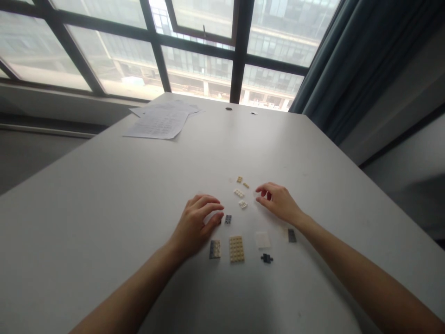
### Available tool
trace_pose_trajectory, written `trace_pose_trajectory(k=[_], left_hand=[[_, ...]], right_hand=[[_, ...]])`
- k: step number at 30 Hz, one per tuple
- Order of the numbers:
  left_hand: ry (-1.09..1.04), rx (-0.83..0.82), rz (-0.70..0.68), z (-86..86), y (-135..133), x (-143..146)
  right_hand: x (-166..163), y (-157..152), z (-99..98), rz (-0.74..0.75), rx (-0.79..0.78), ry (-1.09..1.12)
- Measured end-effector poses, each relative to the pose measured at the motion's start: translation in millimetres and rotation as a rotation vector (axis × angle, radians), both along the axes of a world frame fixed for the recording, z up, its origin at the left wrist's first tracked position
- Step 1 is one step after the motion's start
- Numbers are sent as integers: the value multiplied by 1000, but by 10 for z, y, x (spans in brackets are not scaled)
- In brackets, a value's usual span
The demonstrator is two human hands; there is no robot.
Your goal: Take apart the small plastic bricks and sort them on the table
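Small building-brick pieces lie scattered on a white table (139, 195). My left hand (196, 225) rests on the table with its fingers curved and apart, thumb close to a small dark grey piece (228, 219). My right hand (278, 202) hovers low to the right with fingers loosely bent, its tips close to small white pieces (238, 193) (243, 204). Neither hand visibly holds anything. Nearer me lie a tan plate (237, 248), a grey-and-tan piece (214, 249), a white tile (262, 240), a black piece (266, 258) and a grey tile (292, 235).
Two tiny tan pieces (239, 179) (246, 185) lie beyond the white ones. Printed paper sheets (160, 121) sit at the far left of the table. Two small round marks (228, 109) are near the far edge. A window and a dark curtain (347, 69) are behind.
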State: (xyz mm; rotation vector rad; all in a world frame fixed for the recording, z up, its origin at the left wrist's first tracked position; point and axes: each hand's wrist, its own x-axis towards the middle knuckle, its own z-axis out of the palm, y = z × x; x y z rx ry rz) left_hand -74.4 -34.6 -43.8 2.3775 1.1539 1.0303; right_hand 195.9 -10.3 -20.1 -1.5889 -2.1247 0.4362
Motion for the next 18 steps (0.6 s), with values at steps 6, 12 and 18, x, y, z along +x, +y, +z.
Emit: trace_pose_trajectory(k=[6, 12, 18], left_hand=[[-41, -24, 51, 4, 24, -6], [-27, -10, 39, 17, 15, 4], [-18, 6, 29, 17, 6, 15]], right_hand=[[-248, 114, -69, -25, -17, -78], [-539, 249, -89, -65, -45, -169], [-606, 272, -75, -35, -52, -147]])
